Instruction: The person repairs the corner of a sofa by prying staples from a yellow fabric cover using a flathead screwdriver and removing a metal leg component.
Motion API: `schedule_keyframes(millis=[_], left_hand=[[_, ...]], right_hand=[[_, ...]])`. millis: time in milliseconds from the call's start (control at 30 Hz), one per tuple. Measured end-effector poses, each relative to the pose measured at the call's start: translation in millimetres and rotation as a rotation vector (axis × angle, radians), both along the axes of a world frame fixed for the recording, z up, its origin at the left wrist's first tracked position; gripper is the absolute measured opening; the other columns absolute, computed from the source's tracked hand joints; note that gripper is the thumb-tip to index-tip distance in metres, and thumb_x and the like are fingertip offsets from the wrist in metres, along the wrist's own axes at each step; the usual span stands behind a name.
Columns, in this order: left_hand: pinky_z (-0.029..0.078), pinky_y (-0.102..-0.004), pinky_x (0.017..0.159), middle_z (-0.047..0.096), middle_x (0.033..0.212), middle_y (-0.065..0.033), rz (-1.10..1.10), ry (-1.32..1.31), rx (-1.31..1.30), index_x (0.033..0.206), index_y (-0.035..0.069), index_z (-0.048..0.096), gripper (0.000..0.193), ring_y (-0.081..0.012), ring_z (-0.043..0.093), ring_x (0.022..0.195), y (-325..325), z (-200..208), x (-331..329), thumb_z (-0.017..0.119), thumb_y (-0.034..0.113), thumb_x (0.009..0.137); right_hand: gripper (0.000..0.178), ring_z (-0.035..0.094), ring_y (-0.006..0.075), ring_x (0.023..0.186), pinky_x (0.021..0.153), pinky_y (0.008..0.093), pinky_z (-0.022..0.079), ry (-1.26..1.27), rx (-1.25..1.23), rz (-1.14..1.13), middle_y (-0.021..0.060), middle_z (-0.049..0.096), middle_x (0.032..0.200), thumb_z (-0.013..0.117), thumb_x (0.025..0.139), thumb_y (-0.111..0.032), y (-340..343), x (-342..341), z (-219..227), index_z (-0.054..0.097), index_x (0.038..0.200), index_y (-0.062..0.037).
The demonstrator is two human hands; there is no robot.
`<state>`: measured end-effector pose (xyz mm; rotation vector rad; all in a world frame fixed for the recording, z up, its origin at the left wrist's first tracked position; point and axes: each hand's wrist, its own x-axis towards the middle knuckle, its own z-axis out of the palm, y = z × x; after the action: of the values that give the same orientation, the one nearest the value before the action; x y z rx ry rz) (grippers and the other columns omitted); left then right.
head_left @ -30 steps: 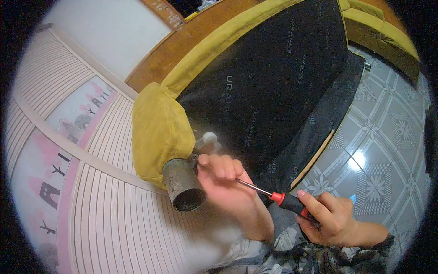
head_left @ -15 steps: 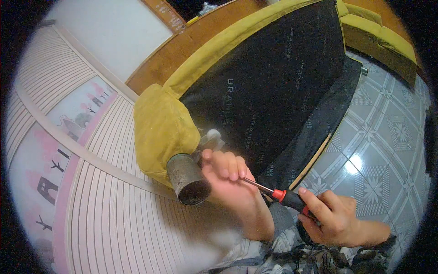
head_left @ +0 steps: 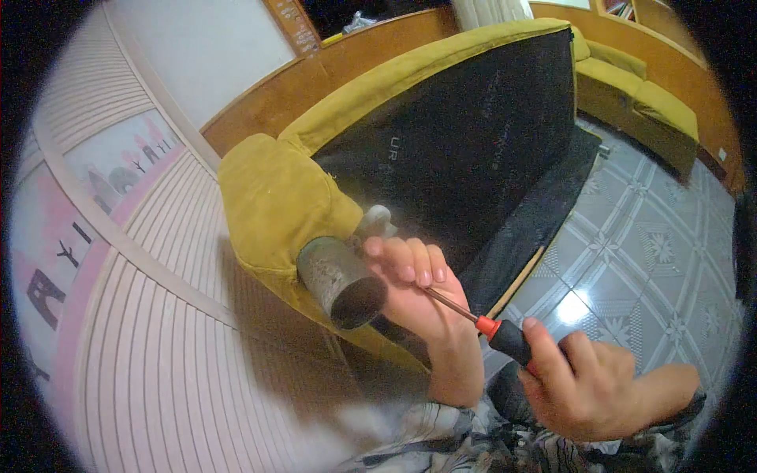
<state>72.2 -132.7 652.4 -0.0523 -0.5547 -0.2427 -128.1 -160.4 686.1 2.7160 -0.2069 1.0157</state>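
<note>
A screwdriver (head_left: pixel 511 340) with a black and red handle slants up to the left. Its handle is gripped by my right hand (head_left: pixel 583 382), fingers wrapped round it. The front end of its metal shaft runs under the curled fingers of my left hand (head_left: pixel 418 280), which close over it; the tip is hidden there. Right beside that hand, a dark, worn, round sofa leg (head_left: pixel 335 276) sticks out from the yellow corner of a tipped-up sofa (head_left: pixel 276 189). A whitish rounded piece (head_left: pixel 377 218) shows just behind my left fingers.
Black fabric (head_left: pixel 465 150) covers the sofa's underside, with a loose flap at its lower edge. Pale slatted panels (head_left: pixel 165 315) stand close on the left. Another yellow sofa (head_left: pixel 631 91) is at the far right, beyond the patterned tile floor (head_left: pixel 607 244).
The view has shifted, so the second sofa and a curtain show more. My hands keep the same hold on the screwdriver and stay beside the sofa leg.
</note>
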Motion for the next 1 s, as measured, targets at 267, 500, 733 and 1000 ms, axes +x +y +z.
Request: schedule_keyframes(millis=[267, 500, 733, 1000], left_hand=[[0.027, -0.0195, 0.04, 0.031, 0.056, 0.0038, -0.095, -0.013, -0.2, 0.086, 0.005, 0.046, 0.02, -0.0053, 0.028, 0.044, -4, 7, -5, 0.031, 0.016, 0.096], [0.022, -0.0193, 0.039, 0.031, 0.051, 0.0045, 0.153, -0.021, -0.131, 0.09, 0.007, 0.048, 0.015, -0.0046, 0.025, 0.043, -14, 10, 3, 0.045, 0.022, 0.093], [0.022, -0.0189, 0.038, 0.031, 0.051, 0.0044, 0.096, -0.018, -0.123, 0.092, 0.007, 0.048, 0.016, -0.0047, 0.025, 0.042, -15, 6, 4, 0.041, 0.021, 0.095], [0.023, -0.0191, 0.038, 0.03, 0.051, 0.0041, 0.169, 0.019, -0.122, 0.091, 0.007, 0.047, 0.018, -0.0047, 0.026, 0.041, -14, 6, 8, 0.034, 0.018, 0.097]], right_hand=[[0.03, 0.05, 0.0059, 0.053, 0.043, 0.019, 0.037, 0.314, 2.459, 0.192, 0.0005, 0.057, 0.068, 0.058, 0.087, -0.024, -10, 2, 29, 0.057, 0.107, -0.0023], [0.044, 0.059, 0.0185, 0.055, 0.05, 0.027, 0.047, 0.066, 0.426, 0.101, 0.0065, 0.059, 0.068, 0.067, 0.077, -0.018, -4, -10, 17, 0.054, 0.116, -0.0007], [0.028, 0.055, 0.0147, 0.052, 0.045, 0.0254, 0.042, 0.058, 1.258, 0.189, 0.0037, 0.055, 0.063, 0.067, 0.078, -0.021, -7, 5, 13, 0.061, 0.098, -0.001], [0.032, 0.051, 0.0161, 0.05, 0.046, 0.0238, 0.04, -0.193, 0.641, 0.235, 0.0064, 0.053, 0.066, 0.066, 0.076, -0.019, -12, 8, 4, 0.062, 0.104, -0.0038]])
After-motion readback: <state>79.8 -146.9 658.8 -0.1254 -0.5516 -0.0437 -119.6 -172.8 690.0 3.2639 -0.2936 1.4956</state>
